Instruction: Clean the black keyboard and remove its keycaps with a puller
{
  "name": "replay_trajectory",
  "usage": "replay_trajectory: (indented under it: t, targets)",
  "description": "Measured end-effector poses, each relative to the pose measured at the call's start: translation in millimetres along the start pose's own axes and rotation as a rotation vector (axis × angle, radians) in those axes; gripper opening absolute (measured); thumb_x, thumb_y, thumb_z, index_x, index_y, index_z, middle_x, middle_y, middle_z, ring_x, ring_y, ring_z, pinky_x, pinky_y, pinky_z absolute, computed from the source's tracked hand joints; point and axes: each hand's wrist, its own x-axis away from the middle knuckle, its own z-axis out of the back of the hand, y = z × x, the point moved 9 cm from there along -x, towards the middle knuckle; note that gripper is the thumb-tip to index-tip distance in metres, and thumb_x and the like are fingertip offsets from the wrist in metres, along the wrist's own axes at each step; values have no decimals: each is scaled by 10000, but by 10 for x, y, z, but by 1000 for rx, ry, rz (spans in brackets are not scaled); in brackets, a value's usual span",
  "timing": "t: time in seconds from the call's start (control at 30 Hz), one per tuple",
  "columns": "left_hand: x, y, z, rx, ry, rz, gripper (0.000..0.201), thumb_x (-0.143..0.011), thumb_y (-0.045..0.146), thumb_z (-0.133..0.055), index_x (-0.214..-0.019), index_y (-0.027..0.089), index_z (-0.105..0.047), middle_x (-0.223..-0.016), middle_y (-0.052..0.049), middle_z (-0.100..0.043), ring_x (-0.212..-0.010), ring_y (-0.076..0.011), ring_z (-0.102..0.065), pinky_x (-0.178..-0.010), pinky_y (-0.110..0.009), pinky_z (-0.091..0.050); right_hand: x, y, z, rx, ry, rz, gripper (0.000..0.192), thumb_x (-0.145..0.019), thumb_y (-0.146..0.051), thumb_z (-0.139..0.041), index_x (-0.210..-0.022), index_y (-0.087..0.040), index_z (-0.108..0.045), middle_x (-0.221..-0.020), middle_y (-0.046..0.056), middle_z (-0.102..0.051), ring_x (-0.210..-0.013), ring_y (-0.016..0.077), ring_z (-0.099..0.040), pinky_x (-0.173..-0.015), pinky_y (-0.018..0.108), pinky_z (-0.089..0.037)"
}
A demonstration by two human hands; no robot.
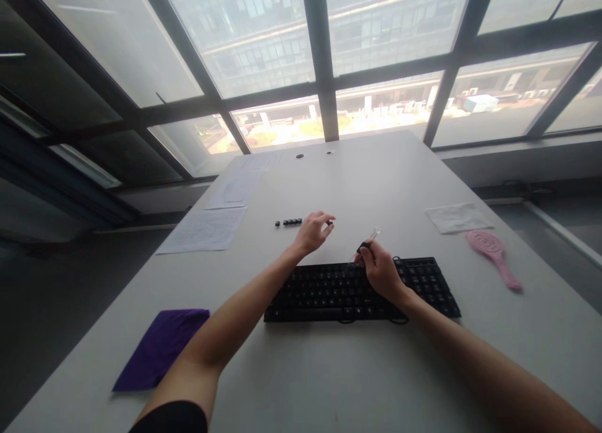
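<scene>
A black keyboard [324, 292] lies on the white table in front of me. My left hand [314, 231] is beyond its top edge, with a small black keycap [330, 223] at the fingertips. To that hand's left, several more black keycaps [292, 221] sit in a row, one slightly apart. Over the upper right part of the keyboard, my right hand [380, 271] grips a keycap puller [364, 247] with a black handle and thin wire loops. One wire end points down toward the top keys; whether it touches them cannot be made out.
A folded purple cloth [162, 348] lies at the near left. Paper sheets [204, 230] run along the left edge. On the right are a white tissue [458, 218] and a pink hairbrush [493, 254]. Large windows [385, 31] stand behind the table [376, 182].
</scene>
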Motion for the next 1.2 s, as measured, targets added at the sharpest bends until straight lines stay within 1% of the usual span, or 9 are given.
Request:
replay_trajectory:
  t: [0.07, 0.2, 0.33, 0.43, 0.6, 0.83, 1.2]
  targets:
    - [-159, -154, -92, -72, -51, -8, 172, -913, 229, -643, -1061, 234, -730, -1046, -60, -695, -1027, -234, -594, -963, -397, -440, 2, 8, -3, -10, 0, 0, 228, -1015, -306, -439, -830, -224, -543, -708, -4, -652, -615, 155, -557, -659, 277, -419]
    - [-351, -368, -216, -87, -75, 9, 152, -859, 237, -710, -1002, 259, -755, -1089, -52, -711, -1087, -272, -568, -974, -439, -402, 3, 6, -1, -23, 5, 8, 203, -1015, -302, -442, -846, -229, -528, -713, -4, -657, -638, 161, -575, -681, 281, -430]
    - [-417, -486, -306, -74, -98, 37, 155, -847, 234, -706, -990, 264, -757, -1071, -34, -736, -1089, -266, -576, -993, -443, -369, 4, 11, -13, -18, -10, 0, 217, -1016, -307, -443, -836, -228, -534, -726, 2, -666, -650, 164, -581, -690, 288, -430]
    - [-424, -553, -344, -69, -112, 58, 191, -853, 248, -683, -1033, 267, -746, -1062, -32, -746, -1098, -266, -575, -1010, -449, -345, 4, 15, -19, -20, -17, -5, 215, -1013, -305, -448, -837, -225, -542, -718, -1, -660, -640, 161, -577, -680, 287, -426]
    - [-405, -623, -355, -61, -127, 70, 308, -861, 268, -658, -1167, 283, -695, -1102, -26, -746, -1126, -263, -570, -1019, -445, -326, 5, 18, -27, -18, -23, -2, 218, -1014, -312, -450, -829, -228, -531, -730, 0, -668, -653, 161, -579, -689, 287, -426]
    - [-382, -667, -333, -68, -136, 87, 311, -858, 287, -660, -1166, 270, -696, -1115, -37, -745, -1127, -269, -571, -1021, -451, -324, 8, 22, -19, -30, -19, -6, 217, -1015, -319, -450, -833, -230, -526, -727, 0, -669, -645, 161, -571, -685, 290, -429]
    - [-391, -687, -331, -75, -156, 90, 316, -857, 303, -676, -1173, 288, -696, -1128, -24, -742, -1142, -274, -571, -1024, -461, -343, 3, -1, -5, -21, -18, 0, 271, -1023, -342, -438, -814, -222, -560, -704, -2, -635, -620, 155, -546, -668, 290, -420]
